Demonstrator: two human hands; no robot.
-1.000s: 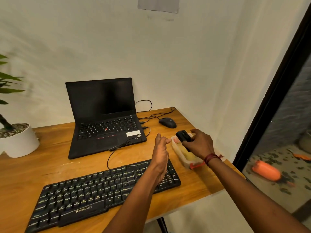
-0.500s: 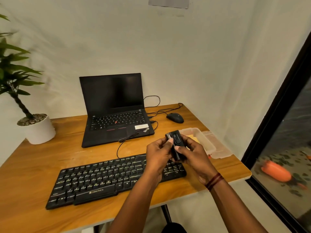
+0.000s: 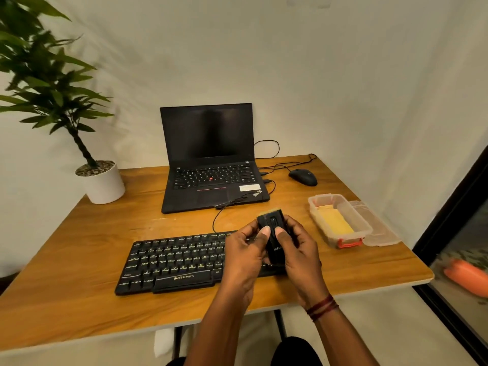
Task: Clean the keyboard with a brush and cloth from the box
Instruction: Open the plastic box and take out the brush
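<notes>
Both hands [image 3: 274, 249] around brush [image 3: 273, 228], thumbs atop.

Wooden counter [image 3: 79, 273] against the wall, bearing black keyboard [image 3: 174, 262] at front, open laptop [image 3: 211, 165] behind, mouse [image 3: 303, 177], white potted plant [image 3: 101, 183] far left, clear box [image 3: 340, 220] with lid [image 3: 380, 228] right.

So both forearms are bare all the way up to the bottom edge of the frame, no sleeves anywhere in sight. No rings or watch that I can make out on the left hand [image 3: 244, 256]. The right hand [image 3: 298, 256] has a few thin dark red thread bands [image 3: 320, 307] wrapped around the wrist, stacked close together. Nails look short and plain. There's something dark at the very bottom, maybe trousers, but it's too cut off to say.
</notes>
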